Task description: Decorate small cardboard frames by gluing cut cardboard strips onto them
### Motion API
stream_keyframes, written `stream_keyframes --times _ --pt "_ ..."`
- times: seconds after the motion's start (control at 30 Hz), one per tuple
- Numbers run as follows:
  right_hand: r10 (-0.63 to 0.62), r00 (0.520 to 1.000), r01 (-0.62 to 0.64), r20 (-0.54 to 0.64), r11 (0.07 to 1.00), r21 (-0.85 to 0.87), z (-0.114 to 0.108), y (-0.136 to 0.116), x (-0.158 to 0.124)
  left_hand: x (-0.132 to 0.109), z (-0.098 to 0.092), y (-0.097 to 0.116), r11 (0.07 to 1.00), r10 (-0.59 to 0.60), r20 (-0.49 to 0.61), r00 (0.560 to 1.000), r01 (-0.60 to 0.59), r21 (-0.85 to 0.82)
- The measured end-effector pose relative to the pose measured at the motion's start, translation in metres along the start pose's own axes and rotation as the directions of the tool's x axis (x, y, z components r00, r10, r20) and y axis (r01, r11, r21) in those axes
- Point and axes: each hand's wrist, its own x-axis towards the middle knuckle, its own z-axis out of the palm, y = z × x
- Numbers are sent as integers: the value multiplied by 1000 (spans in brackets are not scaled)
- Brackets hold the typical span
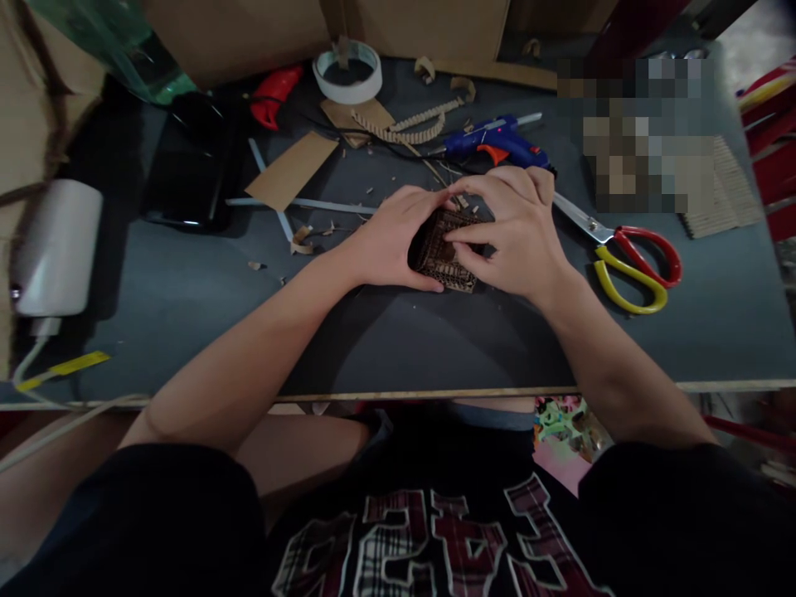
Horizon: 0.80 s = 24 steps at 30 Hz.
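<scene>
A small square piece built of corrugated cardboard (457,274) rests at the middle of the desk, its ridged edges showing in nested layers. Around its left side curves my left hand (398,236), thumb along the near edge and fingers at the far edge. My right hand (513,224) reaches over from the right, with its thumb and a finger pinched together at the middle of the cardboard piece. Whether a small bit lies between those fingertips cannot be made out. Just beyond lies a blue hot glue gun (497,141) with an orange trigger.
Scissors (622,249) with red and yellow handles lie right of my right hand. Clear glue sticks (323,205), a cardboard rectangle (292,172), ridged strips (410,133) and a white tape roll (348,75) lie beyond. A white charger (59,249) stands at left.
</scene>
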Motion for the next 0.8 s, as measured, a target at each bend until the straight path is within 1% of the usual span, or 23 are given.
stream_keyframes --times 0.1,0.17,0.27,0.33,0.37,0.4,0.43,0.5,0.53,0.57,0.6,0.63,0.73,0.77,0.8 --pt "-11 1000 11 -9 1000 -8 -2 -1 -1 -1 2 -1 1000 -3 -2 1000 3 24" --pt "10 1000 -10 -23 1000 19 -3 0 -1 -2 2 -1 998 -30 -11 999 30 54" --pt "114 990 -107 -80 990 90 0 3 -2 -4 0 2 992 -64 -52 997 69 104" --pt "218 965 -191 -147 965 181 4 7 -3 -5 -2 7 985 -70 -122 990 88 146" --pt "277 944 -226 -177 939 260 7 9 -4 -6 -3 10 980 -61 -173 983 92 176" --pt "333 923 -249 -190 897 364 10 12 -4 -7 -4 14 973 -31 -229 973 81 215" --pt "381 908 -258 -175 836 484 12 14 -4 -7 -4 17 964 19 -281 959 58 261" --pt "420 904 -245 -81 663 707 17 16 -4 -9 -2 24 938 140 -359 923 -8 346" --pt "414 910 -237 -30 577 782 18 16 -4 -9 0 26 931 173 -387 906 -23 363" --pt "404 915 -230 3 514 826 20 14 -3 -9 1 28 935 176 -418 891 -19 354" --pt "402 916 -224 16 478 849 21 12 -3 -9 3 28 943 173 -446 878 -17 332" --pt "407 913 -216 9 464 859 23 10 -2 -9 4 26 951 171 -462 870 -24 307" --pt "438 898 -184 -48 472 862 25 3 -1 -8 5 18 973 191 -507 841 -95 208" --pt "442 895 -173 -65 478 861 26 2 0 -7 5 15 987 152 -538 829 -96 130" --pt "443 893 -166 -77 484 859 27 1 0 -7 6 13 996 85 -562 823 -84 28"
